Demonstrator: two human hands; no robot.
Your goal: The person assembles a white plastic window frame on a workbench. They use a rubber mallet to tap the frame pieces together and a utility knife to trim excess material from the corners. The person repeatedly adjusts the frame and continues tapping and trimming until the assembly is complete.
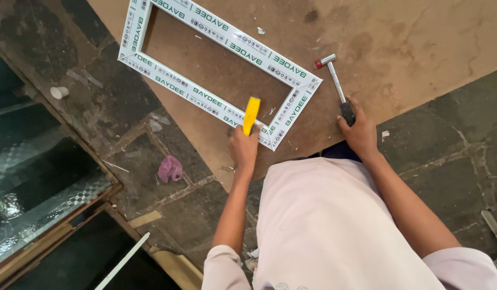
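A white rectangular window frame [173, 80] with green printing lies flat on a brown board [377, 37]. My left hand [243, 145] grips a yellow-handled tool [251, 114] held upright against the frame's near edge, close to its corner. My right hand [360, 134] is closed on the black grip of a small hammer [334, 80], which lies on the board right of the frame; its metal shaft points away from me and its head has a red tip. My white shirt fills the lower middle of the view.
The board's edge runs diagonally over a dark stone floor [452, 139]. A pink crumpled scrap [170, 168] and a small white cup [59, 92] lie on the floor at left. Glass panes in a wooden frame [39, 188] stand at lower left.
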